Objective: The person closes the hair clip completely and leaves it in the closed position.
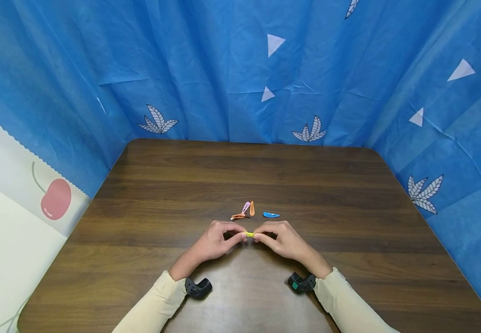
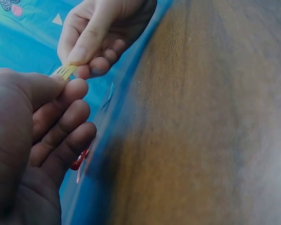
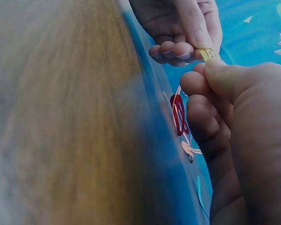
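Over a table (image 1: pixel 249 171), a yellow clip (image 1: pixel 250 234) is pinched at one end by the left hand (image 1: pixel 214 241) and at the other by the right hand (image 1: pixel 287 239), both clamped on it. Just beyond, three clips (image 1: pixel 252 209) are grouped close together; a blue clip (image 1: pixel 271 214) is set apart to their right.

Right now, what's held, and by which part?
A yellow clip: the left hand pinches one end, the right hand the opposite end, both between thumb and fingers.
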`<state>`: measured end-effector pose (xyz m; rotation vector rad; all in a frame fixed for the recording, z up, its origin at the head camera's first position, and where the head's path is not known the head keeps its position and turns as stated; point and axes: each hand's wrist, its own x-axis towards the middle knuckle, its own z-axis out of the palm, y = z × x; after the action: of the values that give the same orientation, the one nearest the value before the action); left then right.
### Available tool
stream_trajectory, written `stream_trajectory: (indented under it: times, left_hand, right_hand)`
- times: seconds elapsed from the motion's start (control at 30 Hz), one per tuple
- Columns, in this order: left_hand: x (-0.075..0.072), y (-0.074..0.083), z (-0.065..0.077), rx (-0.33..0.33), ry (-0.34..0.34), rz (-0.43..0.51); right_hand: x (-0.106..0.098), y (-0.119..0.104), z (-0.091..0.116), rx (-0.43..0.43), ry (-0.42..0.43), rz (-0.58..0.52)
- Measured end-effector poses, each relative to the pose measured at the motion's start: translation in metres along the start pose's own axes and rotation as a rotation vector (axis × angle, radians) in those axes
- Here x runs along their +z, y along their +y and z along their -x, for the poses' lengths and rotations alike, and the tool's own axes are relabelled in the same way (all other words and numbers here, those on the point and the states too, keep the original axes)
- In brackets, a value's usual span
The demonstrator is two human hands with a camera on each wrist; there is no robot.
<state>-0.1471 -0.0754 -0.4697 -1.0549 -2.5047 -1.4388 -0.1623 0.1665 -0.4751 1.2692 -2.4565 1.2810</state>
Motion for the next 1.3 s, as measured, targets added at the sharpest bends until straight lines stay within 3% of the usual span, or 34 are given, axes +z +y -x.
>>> stream_trajectory:
  times: [0.3, 0.5, 0.83, 1.0, 1.3]
  left_hand:
    - [0.002, -0.001, -0.001, -0.011, 0.027, 0.012]
    - [0.002, -0.002, -0.001, -0.039, 0.052, 0.004]
    - [0.001, -0.001, -0.002, 0.020, 0.103, 0.003]
    - [0.001, -0.001, -0.002, 0.026, 0.102, 0.006]
    - [0.001, 0.001, -0.002, -0.035, 0.066, 0.008]
  right_hand:
    - [0.001, -0.001, -0.002, 0.006, 0.076, -0.024]
    - [0.001, 0.001, -0.001, 0.020, 0.083, -0.019]
    - [-0.002, -0.020, -0.004, 0.089, 0.089, -0.038]
    - [0.000, -0.010, -0.002, 0.082, 0.081, -0.026]
    - [0.000, -0.001, -0.001, 0.034, 0.085, 0.029]
